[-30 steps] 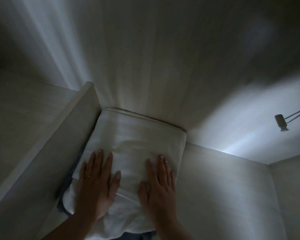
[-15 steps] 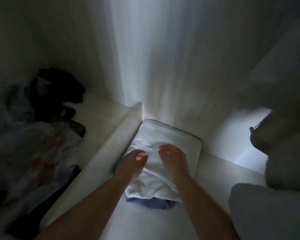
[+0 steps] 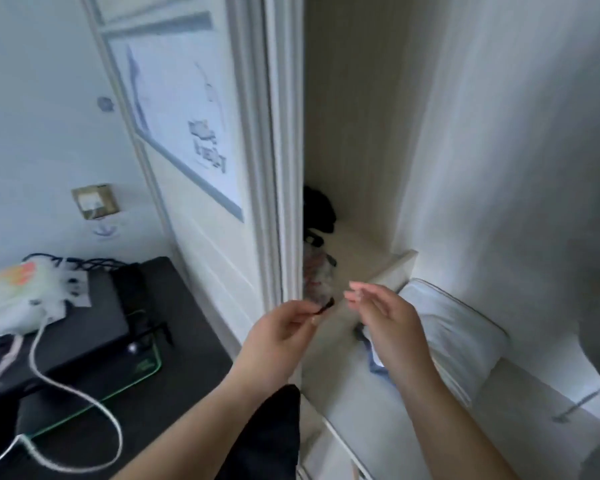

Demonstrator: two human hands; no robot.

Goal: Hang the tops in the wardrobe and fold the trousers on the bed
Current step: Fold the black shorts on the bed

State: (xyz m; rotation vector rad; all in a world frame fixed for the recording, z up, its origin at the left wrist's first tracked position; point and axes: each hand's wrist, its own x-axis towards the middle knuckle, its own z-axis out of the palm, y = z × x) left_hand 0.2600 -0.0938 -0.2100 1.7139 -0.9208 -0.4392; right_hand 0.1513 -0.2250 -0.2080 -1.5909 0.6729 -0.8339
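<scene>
White folded stack (image 3: 454,327) no longer under the palms: both hands pressed flat on it a second ago, curled over it half a second ago, now lifted clear and pulled back toward the wardrobe opening. View swung left too; dark interior replaced by bright room. Leftmost: dark desk (image 3: 174,358), white cable (image 3: 84,393), wall beyond. Then wardrobe door (image 3: 201,168) and frame edge. Left hand (image 3: 278,336) raised in front of that frame, fingers loosely curled, thumb near fingertips, nothing clearly pinched; dark bit at fingertips looks like background clothing, cannot tell for sure. Dark clothes (image 3: 317,216) on the shelf behind. Right hand (image 3: 388,323) just beside left, apart from it, fingers relaxed and half open, holding nothing. Stack lying right of and behind right hand, on the wardrobe shelf beside the divider (image 3: 400,268), not touched. Blue garment (image 3: 373,358) peeking out beneath the stack, partly hidden by right wrist.
</scene>
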